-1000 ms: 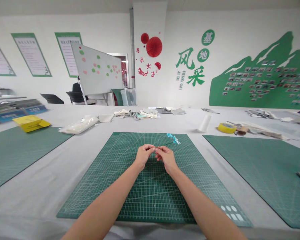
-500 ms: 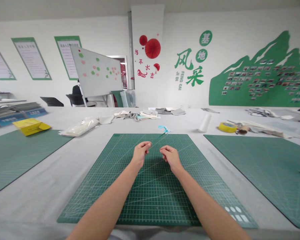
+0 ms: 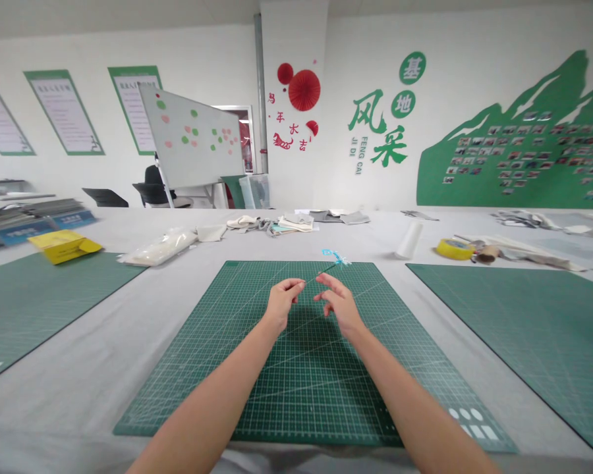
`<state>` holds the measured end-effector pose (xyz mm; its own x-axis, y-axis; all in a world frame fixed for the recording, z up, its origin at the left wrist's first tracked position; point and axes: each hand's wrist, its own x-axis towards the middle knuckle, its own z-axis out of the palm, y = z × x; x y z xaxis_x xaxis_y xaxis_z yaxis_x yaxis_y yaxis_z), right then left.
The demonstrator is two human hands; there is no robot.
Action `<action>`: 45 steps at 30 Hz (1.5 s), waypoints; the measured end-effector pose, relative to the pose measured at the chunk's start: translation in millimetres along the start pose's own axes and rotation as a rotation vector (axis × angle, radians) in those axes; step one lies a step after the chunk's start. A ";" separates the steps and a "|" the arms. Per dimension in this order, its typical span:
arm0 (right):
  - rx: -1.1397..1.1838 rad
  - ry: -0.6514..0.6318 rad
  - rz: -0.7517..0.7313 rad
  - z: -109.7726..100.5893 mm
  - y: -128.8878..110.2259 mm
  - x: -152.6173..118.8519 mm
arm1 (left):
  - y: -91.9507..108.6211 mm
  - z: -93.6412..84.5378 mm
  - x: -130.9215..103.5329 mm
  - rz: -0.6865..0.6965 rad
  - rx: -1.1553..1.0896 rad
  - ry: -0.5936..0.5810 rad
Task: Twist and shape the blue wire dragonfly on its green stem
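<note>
Over the green cutting mat (image 3: 257,368), my left hand (image 3: 283,303) pinches the lower end of a thin dark stem. The stem slants up and right to a small light-blue and white ornament (image 3: 337,257) at the mat's far edge. My right hand (image 3: 339,303) is beside the stem with its fingers spread; the index fingertip is close to the stem, and whether it touches cannot be made out. Nothing shows in the right hand.
A second mat (image 3: 518,329) lies at right, a third (image 3: 44,303) at left. Farther back are a yellow packet (image 3: 64,245), a plastic bag (image 3: 159,248), cloth scraps (image 3: 294,224), a white roll (image 3: 409,241) and yellow tape (image 3: 454,249).
The fingers of my right hand have opened from a pinch. My left hand and the blue ornament have shifted slightly right in the view.
</note>
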<state>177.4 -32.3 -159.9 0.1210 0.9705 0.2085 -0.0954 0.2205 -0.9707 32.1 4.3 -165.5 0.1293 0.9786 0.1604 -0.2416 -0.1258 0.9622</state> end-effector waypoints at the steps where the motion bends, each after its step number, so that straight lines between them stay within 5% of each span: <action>1: 0.056 -0.053 0.028 5.5 -1.4 -2.8 | -0.6 1.6 -1.6 0.011 0.012 -0.015; 5: 0.161 -0.150 0.094 16.8 -2.2 -8.2 | -1.4 6.4 -6.7 0.041 0.032 -0.063; 17: 0.041 0.087 -0.011 17.8 3.1 -8.1 | -1.9 14.7 -10.0 0.071 0.198 0.031; 24: -0.005 0.160 -0.026 18.7 7.1 -4.0 | -5.8 12.6 -10.3 0.220 0.358 0.058; 45: -0.192 0.077 -0.150 1.2 17.4 5.1 | -6.3 13.6 -11.5 0.135 0.387 -0.088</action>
<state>175.2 -23.4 -175.6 0.1950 0.9166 0.3491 0.1180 0.3314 -0.9361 45.2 -8.4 -170.4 0.2066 0.9335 0.2932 0.1152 -0.3208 0.9401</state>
